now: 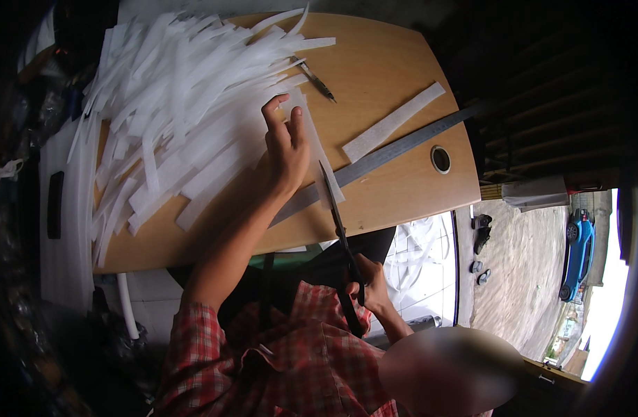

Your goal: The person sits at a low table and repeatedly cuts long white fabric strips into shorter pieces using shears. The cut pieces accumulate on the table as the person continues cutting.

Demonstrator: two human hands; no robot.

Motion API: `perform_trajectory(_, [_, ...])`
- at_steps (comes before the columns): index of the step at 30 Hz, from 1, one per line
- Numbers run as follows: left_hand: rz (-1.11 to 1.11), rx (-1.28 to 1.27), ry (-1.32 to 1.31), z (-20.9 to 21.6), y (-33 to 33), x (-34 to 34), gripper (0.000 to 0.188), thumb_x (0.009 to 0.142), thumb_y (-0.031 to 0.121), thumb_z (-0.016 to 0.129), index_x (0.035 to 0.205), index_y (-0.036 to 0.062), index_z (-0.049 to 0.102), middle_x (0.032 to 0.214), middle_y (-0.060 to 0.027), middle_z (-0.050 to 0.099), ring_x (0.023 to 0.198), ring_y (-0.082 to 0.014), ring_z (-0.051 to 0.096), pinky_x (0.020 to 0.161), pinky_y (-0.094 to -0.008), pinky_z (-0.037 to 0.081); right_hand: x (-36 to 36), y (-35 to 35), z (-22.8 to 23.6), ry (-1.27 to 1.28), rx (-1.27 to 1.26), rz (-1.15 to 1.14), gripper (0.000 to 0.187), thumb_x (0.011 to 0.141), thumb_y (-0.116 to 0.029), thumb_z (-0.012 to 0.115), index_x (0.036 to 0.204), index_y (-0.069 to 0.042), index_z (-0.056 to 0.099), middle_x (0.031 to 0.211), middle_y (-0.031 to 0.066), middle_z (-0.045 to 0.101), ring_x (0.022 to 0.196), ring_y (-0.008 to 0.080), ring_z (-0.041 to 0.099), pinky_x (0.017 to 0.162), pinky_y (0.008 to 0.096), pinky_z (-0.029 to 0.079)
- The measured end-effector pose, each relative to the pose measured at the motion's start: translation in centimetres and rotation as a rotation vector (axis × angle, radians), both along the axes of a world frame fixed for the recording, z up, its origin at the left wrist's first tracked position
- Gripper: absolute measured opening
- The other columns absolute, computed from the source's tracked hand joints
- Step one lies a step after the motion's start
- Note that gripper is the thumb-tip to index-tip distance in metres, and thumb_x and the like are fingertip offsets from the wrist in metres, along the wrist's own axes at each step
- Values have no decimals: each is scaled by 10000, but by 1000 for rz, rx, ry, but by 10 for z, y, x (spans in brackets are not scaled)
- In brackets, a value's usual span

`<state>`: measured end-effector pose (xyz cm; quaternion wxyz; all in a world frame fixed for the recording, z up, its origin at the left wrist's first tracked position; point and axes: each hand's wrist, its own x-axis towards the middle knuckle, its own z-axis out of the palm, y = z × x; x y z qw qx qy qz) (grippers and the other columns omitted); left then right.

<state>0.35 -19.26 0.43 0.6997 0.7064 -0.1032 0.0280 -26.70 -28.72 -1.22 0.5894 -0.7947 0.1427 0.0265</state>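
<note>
Left hand (285, 142): I press the white strip (317, 149) flat, frame centre.
Right hand (366, 281): I grip the black scissors (338, 222), cutting it.

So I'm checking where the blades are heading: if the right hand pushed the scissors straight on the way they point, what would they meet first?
The right hand aims the black scissors up the white strip that the left hand pins to the wooden table. More of that strip comes first, and probably the metal ruler beneath it, though depth is unclear.

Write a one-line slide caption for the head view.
Right hand works black scissors along a white strip held down by the left hand, beside a pile of cut strips.
</note>
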Motion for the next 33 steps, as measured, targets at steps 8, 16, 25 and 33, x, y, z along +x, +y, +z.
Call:
perform_trajectory(8, [-6,23,-7,-4,-1,4,291,1028,169,464,1280,65,365,650,0,402,609,-114,355,587,-294,349,10,2,9,-41,-46,-30,683,704,-629,773,762,14,550,603,71,547,541,124,510,515,301,419])
perform_trajectory(16, [-31,40,-37,0,-4,-3,286,1029,173,444,1280,69,357,627,-85,470,575,-193,441,588,-357,386,19,2,10,-2,-48,-55,801,633,-809,675,700,-28,508,587,-5,496,559,77,468,481,272,359])
perform_trajectory(25, [-43,176,-27,10,-1,-12,362,1055,256,352,1379,100,312,779,-192,585,715,-322,571,723,-445,434,22,5,11,-37,-23,-69,762,660,-769,698,703,-31,511,560,-6,475,534,71,447,478,267,354])
perform_trajectory(33, [-105,308,95,11,4,-8,349,1047,325,351,1208,41,473,675,-209,598,609,-368,609,601,-440,452,29,12,18,-48,-14,-139,790,646,-800,679,714,-29,517,566,-16,491,544,70,475,483,260,372])
